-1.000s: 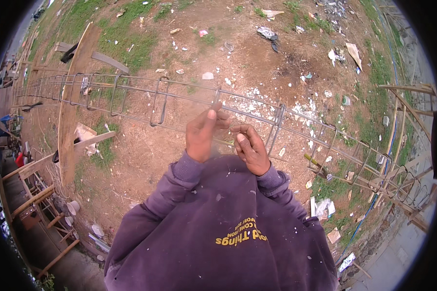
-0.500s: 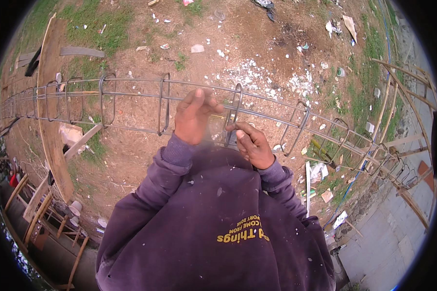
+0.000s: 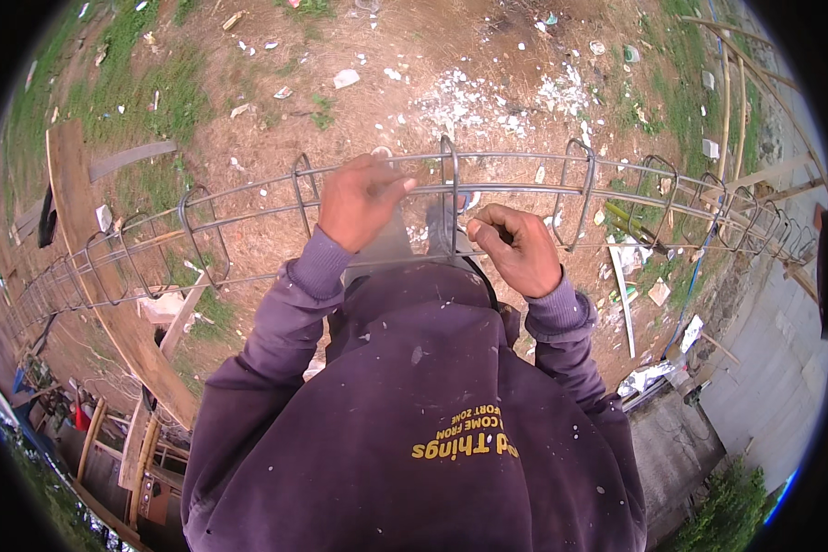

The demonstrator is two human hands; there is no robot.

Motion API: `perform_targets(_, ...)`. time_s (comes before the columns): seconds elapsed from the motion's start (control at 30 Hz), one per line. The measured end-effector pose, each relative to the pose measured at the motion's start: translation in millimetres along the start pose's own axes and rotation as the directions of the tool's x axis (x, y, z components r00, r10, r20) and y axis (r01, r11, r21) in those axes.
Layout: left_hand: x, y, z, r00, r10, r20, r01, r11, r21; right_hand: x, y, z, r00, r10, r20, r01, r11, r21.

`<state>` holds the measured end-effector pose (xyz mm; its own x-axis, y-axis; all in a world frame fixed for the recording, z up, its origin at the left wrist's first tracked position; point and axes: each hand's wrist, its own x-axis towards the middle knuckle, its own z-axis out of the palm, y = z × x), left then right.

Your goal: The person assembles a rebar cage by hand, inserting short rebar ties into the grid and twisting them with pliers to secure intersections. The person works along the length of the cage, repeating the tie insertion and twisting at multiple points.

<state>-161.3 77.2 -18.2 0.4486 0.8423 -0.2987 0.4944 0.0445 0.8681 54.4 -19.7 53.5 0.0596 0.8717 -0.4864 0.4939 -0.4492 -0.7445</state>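
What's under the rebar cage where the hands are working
Bare dirt with white debris and grass patches. Directly under the left hand and right hand, the ground is hidden.

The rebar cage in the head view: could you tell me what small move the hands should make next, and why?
Probably a small tightening pull at the stirrup between the hands. The left hand grips the upper long bar just left of that loop, and the right hand pinches at the lower bar just right of it. Both hands flank that one joint, though any tie wire is too thin to see.
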Motion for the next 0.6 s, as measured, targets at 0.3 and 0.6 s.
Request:
perform_targets(0.3, 28, -2, 17, 0.932, 0.309, -0.190, -0.182, 0.851, 0.492, 16, 21, 31, 0.853, 0.454, 0.260, -0.446, 0.373, 0.813)
perform_targets(0.6, 61, -13, 27, 0.955, 0.157, 0.252, -0.200, 0.967, 0.156, 27, 10, 30, 0.929, 0.264, -0.259, -0.157, 0.916, 0.370)
